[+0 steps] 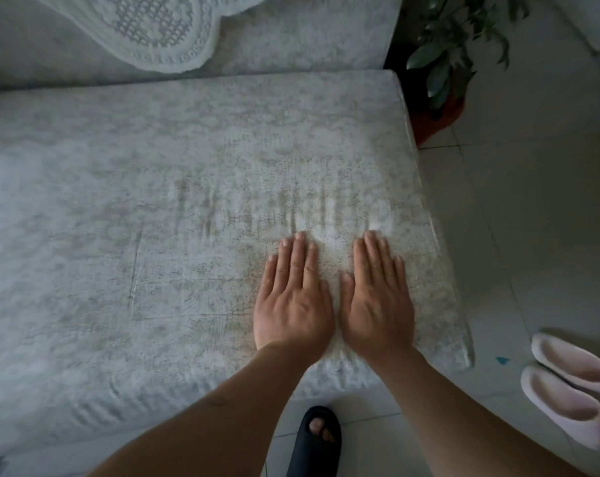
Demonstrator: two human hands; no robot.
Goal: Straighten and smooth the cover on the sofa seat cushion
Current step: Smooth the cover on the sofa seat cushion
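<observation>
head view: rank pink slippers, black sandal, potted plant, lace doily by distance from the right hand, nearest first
From the right hand, pressed flat on the cover:
1. Black sandal: on the floor below, toward the camera.
2. Pink slippers: on the floor, to the right. Close to the sandal's distance, so 1 and 2 are hard to call.
3. Potted plant: beyond the cushion's far right corner.
4. Lace doily: far left, on the backrest.

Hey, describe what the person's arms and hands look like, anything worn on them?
Both forearms are bare, with no sleeves in view. The left hand and right hand wear no gloves, rings or watch that show. The fingernails are short and unpainted.
</observation>
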